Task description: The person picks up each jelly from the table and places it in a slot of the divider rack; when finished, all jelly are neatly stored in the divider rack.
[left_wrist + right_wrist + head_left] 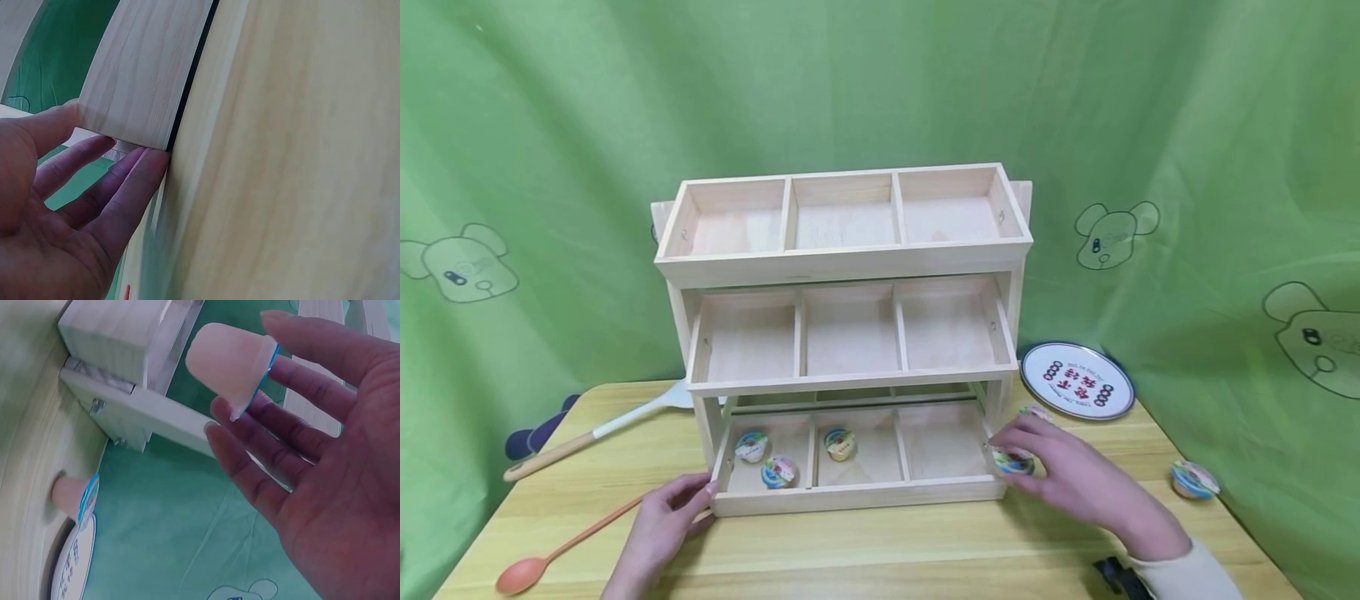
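Observation:
A three-tier wooden rack (pixel 842 265) stands on the table, each tier split into three compartments. My left hand (pixel 662 521) holds the left front corner of the bottom tray (pixel 857 497); in the left wrist view the thumb and fingertips (pixel 156 159) lie on opposite edges of its end. My right hand (pixel 1067 475) pinches a jelly cup (pixel 228 362) by its lidded rim, beside the tray's right end. Two jelly cups, one a white cup (pixel 751 446) and one with a pink-blue lid (pixel 778 472), sit in the bottom left compartment. Another jelly cup (pixel 839 444) sits in the middle one.
Behind my right hand another jelly cup (pixel 72 495) stands near a white plate (pixel 1078 379). One more jelly cup (pixel 1195 481) is near the table's right edge. At left lie an orange spoon (pixel 523 575) and a wooden-handled spatula (pixel 625 427). A green curtain (pixel 880 83) hangs behind.

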### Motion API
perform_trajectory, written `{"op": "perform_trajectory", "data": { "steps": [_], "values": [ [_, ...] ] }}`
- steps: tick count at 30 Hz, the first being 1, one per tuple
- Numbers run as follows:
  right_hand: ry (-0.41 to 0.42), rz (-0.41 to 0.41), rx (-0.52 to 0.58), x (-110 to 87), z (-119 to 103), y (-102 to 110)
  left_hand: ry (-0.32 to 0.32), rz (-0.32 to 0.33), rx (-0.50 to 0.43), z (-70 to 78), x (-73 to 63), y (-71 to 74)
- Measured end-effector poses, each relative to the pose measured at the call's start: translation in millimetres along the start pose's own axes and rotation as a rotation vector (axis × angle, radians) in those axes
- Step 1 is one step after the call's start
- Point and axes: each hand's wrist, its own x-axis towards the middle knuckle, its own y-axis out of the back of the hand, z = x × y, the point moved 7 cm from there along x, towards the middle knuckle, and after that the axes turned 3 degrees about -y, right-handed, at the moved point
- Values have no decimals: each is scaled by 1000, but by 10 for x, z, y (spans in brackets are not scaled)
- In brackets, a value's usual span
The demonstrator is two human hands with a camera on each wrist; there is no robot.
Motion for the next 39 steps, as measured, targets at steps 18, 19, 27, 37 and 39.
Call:
{"op": "perform_trajectory", "data": {
  "steps": [18, 19, 27, 37, 39],
  "values": [
    [-1, -91, 89, 241, -177, -175, 3, 2, -2, -3, 1, -9],
    [2, -94, 92, 251, -183, -181, 3, 1, -3, -2, 1, -9],
    [30, -112, 84, 351, -231, -234, 1, -6, -3, 2, 12, -7],
    [125, -129, 96, 512, -375, -364, 6, -4, 0, -3, 4, -2],
    [127, -140, 102, 539, -406, -379, 7, -5, -2, 2, 5, -4]
  ]
}}
